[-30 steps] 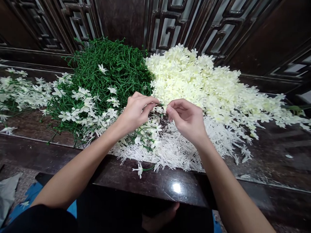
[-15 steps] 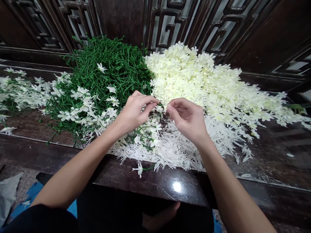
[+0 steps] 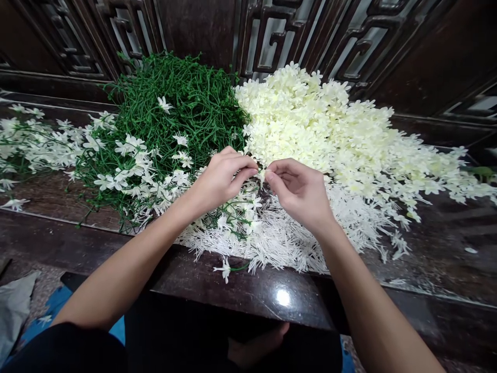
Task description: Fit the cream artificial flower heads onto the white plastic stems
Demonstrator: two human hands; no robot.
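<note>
My left hand [image 3: 229, 176] pinches a green plastic stem, its tip mostly hidden by the fingers now. Fingertip to fingertip with it, my right hand [image 3: 298, 189] is closed on a small pale artificial flower [image 3: 262, 174]. Both hands hover over a heap of thin white stamen pieces [image 3: 287, 241]. Behind my left hand rises a pile of bare green stems [image 3: 182, 103]. Loose pale-yellow blossoms [image 3: 306, 119] are heaped behind my right hand. White flowers on green stems [image 3: 128, 176] lie around my left forearm, and more lie under the hands.
The dark wooden bench [image 3: 233, 290] has its front edge close to my lap. A carved lattice backrest [image 3: 272, 41] stands behind the piles. More stemmed white flowers [image 3: 42, 140] spread at the far left. One stemmed flower [image 3: 224, 269] lies at the bench edge.
My hands have come slightly closer together, and the green tip seen at my left fingers is now hidden by the pale flower. The whole view has shifted a little.
</note>
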